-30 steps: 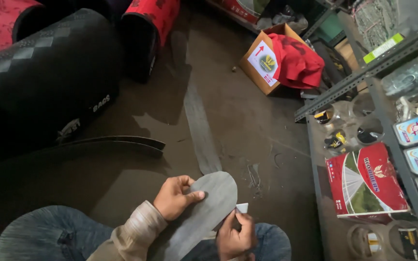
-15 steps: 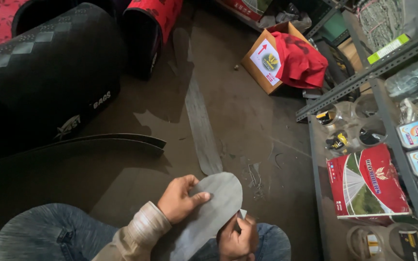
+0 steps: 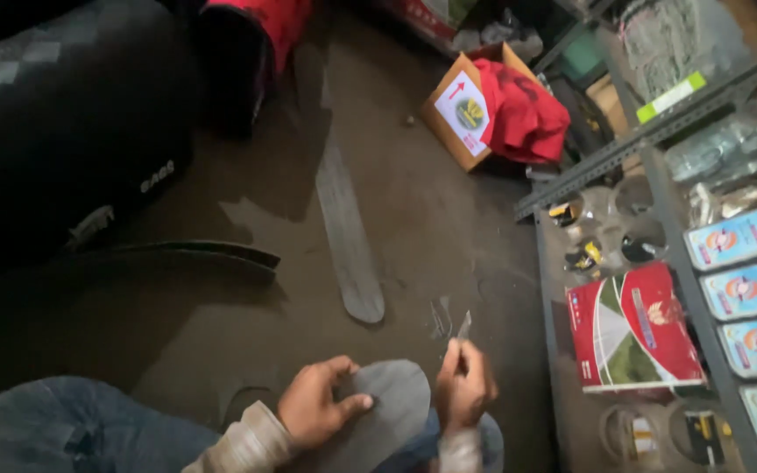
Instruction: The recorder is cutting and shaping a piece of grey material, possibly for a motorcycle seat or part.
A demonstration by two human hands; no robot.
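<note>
A grey sole-shaped sheet (image 3: 385, 412) is held over the lap, its long axis slanting up to the right. It is pinched at its left edge by the left hand (image 3: 315, 410). Just right of it, a small blade (image 3: 463, 326) is gripped upright in the right hand (image 3: 464, 388), above the bare floor (image 3: 413, 228).

Red cloth (image 3: 523, 118) in a cardboard box (image 3: 456, 114), long grey strip (image 3: 348, 236) on the floor, red carton (image 3: 631, 328) on metal shelving (image 3: 659, 131).

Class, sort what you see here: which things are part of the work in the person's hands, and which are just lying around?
In use: grey sole-shaped piece, held by the left hand; small blade in the right hand.

Lying about: long grey strip on the floor, cardboard box with red cloth, red packet on the shelf, black bag.
</note>
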